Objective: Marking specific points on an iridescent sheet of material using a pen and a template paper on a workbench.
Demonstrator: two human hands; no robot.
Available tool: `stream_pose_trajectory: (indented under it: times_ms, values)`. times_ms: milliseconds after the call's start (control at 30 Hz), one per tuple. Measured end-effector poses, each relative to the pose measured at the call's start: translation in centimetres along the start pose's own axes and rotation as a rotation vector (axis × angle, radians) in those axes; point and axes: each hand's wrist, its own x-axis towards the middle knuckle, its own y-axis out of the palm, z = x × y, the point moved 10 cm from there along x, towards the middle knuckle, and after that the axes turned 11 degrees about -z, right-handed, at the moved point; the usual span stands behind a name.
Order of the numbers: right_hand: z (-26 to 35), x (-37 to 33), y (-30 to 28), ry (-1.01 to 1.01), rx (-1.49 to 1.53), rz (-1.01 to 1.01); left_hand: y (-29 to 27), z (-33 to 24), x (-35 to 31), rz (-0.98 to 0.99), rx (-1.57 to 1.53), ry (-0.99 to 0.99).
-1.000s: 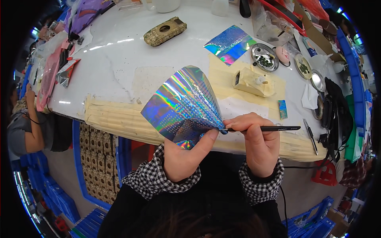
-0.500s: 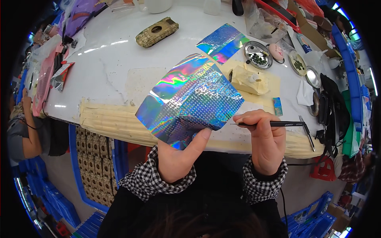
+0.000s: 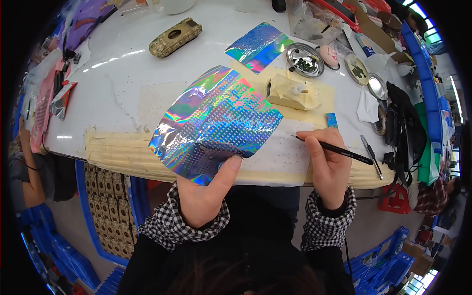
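Note:
My left hand (image 3: 206, 196) pinches the lower edge of a shiny holographic sticker sheet (image 3: 221, 113), thumb on top. Rows of small marks cover the tilted, curved sheet, which is raised over the table's front edge. To its right, my right hand (image 3: 328, 167) grips slim black tweezers (image 3: 344, 152) like a pen. Their fine tip points left, apart from the sheet, above a white surface (image 3: 282, 152) dotted with small dark specks. Whether anything sits in the tip is too small to tell. Beyond the hands stands a block wrapped in cream tape (image 3: 292, 93).
A camouflage model tank hull (image 3: 175, 38) lies at the back left. Another holographic sheet (image 3: 258, 46) and a metal dish of dark green bits (image 3: 305, 60) lie behind the block. A thin metal tool (image 3: 372, 156) lies at right. A blue crate (image 3: 103, 211) holds several hulls below left.
The tweezers' tip has moved away from the sheet's right edge, and the tool now slants more downward to the right. The whole view has shifted slightly, moving the scene leftward.

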Motion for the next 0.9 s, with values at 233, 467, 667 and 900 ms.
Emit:
stream_pose_trajectory:
  times_ms: [233,467,667,900]
  values:
    - [1.3,0.1,0.2,-0.113,-0.088,0.016,-0.2,-0.1,-0.2,-0.01,0.011,-0.005]
    - [1.5,0.1,0.0,-0.124,-0.094,0.018,-0.1,-0.1,-0.1,-0.006,-0.006,0.003]
    - [1.2,0.0,-0.2,-0.091,-0.066,0.002,0.0,-0.1,-0.1,0.008,0.0,0.0]
    - [0.6,0.1,-0.3,-0.042,-0.066,-0.005,0.2,-0.3,0.0,0.012,-0.014,0.003]
